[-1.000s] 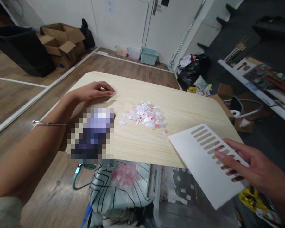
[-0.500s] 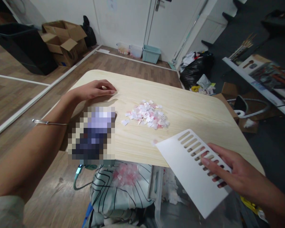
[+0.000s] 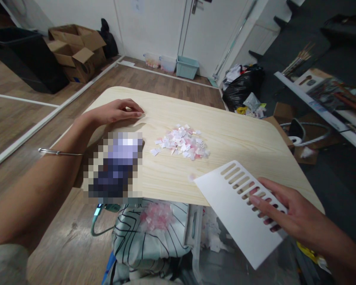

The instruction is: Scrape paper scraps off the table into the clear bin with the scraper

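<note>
My right hand (image 3: 273, 204) grips a flat white slotted sheet (image 3: 240, 221), thumb on top and fingers showing through its row of rounded slots. The sheet tilts over the table's near edge. My left hand (image 3: 123, 111) rests on the wood-grain table (image 3: 240, 134) with thumb and fingertips brought together; whatever may be between them is too small to make out. Between the hands, to the right of the left one, lies a loose pile of small white and pink square pieces (image 3: 182, 142). A phone-like object (image 3: 117, 166), blurred by pixels, lies below my left forearm.
More pink pieces (image 3: 157, 217) lie on striped fabric (image 3: 154, 241) below the table edge. Beside it is a clear plastic bin (image 3: 197, 253) with white scraps. A green cable (image 3: 95, 221) hangs at left. Behind are a black bin (image 3: 26, 59), cardboard boxes (image 3: 77, 51) and a shelf (image 3: 314, 105).
The whole view has shifted slightly. Both hands keep their poses, with the slotted sheet still in my right hand and the pile of pieces looking the same.
</note>
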`<state>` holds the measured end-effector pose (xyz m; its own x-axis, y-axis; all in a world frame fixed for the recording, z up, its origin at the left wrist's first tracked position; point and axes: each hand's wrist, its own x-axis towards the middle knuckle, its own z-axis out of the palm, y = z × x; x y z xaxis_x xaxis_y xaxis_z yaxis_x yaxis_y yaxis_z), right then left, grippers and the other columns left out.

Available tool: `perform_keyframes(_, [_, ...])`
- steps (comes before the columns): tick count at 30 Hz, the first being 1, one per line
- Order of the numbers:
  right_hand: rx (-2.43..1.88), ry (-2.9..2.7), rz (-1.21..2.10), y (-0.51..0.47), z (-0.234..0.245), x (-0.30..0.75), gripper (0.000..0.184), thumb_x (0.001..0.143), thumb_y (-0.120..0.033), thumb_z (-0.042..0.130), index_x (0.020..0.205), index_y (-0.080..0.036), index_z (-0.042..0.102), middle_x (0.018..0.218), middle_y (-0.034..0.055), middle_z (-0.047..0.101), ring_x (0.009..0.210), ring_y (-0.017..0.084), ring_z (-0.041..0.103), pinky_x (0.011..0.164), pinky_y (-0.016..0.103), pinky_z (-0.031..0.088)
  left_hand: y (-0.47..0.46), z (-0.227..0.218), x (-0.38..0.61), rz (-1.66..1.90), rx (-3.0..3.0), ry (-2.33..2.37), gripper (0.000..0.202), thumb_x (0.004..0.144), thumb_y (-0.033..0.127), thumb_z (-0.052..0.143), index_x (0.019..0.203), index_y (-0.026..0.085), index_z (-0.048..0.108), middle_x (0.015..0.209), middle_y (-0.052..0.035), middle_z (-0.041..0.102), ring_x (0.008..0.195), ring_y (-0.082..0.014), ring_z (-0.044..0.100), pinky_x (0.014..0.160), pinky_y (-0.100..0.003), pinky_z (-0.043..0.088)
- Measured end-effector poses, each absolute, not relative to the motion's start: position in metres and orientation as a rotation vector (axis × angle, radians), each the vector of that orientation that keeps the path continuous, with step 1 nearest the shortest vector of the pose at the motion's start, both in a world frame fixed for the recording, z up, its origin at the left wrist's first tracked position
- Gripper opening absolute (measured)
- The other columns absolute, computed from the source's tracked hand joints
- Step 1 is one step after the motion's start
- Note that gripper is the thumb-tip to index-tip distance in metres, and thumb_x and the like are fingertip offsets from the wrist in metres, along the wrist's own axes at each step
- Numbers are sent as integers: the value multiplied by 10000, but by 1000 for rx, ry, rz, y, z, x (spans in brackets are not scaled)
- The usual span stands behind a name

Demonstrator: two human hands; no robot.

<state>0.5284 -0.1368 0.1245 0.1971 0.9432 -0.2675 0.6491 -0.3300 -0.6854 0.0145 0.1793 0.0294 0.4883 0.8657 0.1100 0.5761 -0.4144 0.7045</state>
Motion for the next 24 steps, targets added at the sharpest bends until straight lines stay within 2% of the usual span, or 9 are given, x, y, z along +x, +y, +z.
perform_keyframes(3, [-2052, -1473, 907, -136, 126, 545, 601, 948, -852, 934, 1132, -279, 947, 831, 81, 900, 680, 309, 846, 481, 329, 655, 178, 30, 16, 629, 2137, 1186, 616, 981, 791, 934, 1273, 264, 1060, 1455, -190, 942, 1409, -404, 845, 1298, -554, 649])
perform_keyframes(7, [-2133, -1523, 1004, -142, 128, 562, 673, 961, -887, 913, 1223, -270, 967, 964, 115, 968, 711, 336, 887, 525, 380, 731, 176, 31, 18, 630, 2143, 1167, 720, 1009, 831, 890, 1308, 191, 1029, 1496, -215, 930, 1377, -367, 820, 1310, -520, 635])
perform_keyframes(10, [-2174, -1510, 1012, -145, 132, 569, 685, 966, -877, 921, 1295, -277, 967, 945, 102, 964, 693, 335, 883, 537, 390, 748, 173, 33, 19, 619, 2156, 1153, 782, 1020, 871, 865, 1309, 157, 1002, 1504, -220, 922, 1362, -355, 798, 1318, -519, 617])
perform_keyframes(12, [-2149, -1488, 1007, -146, 133, 568, 692, 934, -873, 958, 1302, -287, 967, 924, 92, 955, 678, 336, 873, 519, 397, 741, 172, 35, 19, 614, 2154, 1152, 802, 1020, 897, 864, 1302, 158, 996, 1504, -207, 919, 1366, -359, 786, 1319, -527, 608])
perform_keyframes(16, [-2087, -1426, 968, -143, 133, 552, 641, 867, -843, 1033, 1181, -289, 961, 885, 77, 926, 684, 327, 858, 523, 382, 722, 172, 35, 19, 607, 2143, 1154, 800, 1010, 906, 875, 1289, 166, 996, 1505, -186, 920, 1375, -367, 773, 1325, -541, 600])
perform_keyframes(20, [-2066, -1403, 968, -139, 129, 542, 607, 944, -844, 959, 1148, -272, 949, 844, 71, 900, 744, 342, 889, 653, 423, 796, 176, 33, 17, 621, 2134, 1151, 740, 994, 867, 898, 1283, 197, 1021, 1493, -190, 927, 1401, -390, 801, 1330, -563, 613])
perform_keyframes(24, [-2126, -1520, 978, -138, 129, 563, 646, 939, -856, 954, 1204, -267, 971, 1001, 127, 981, 731, 367, 906, 571, 447, 786, 178, 31, 16, 629, 2116, 1168, 632, 972, 800, 951, 1259, 247, 1057, 1454, -202, 934, 1433, -425, 830, 1317, -586, 639])
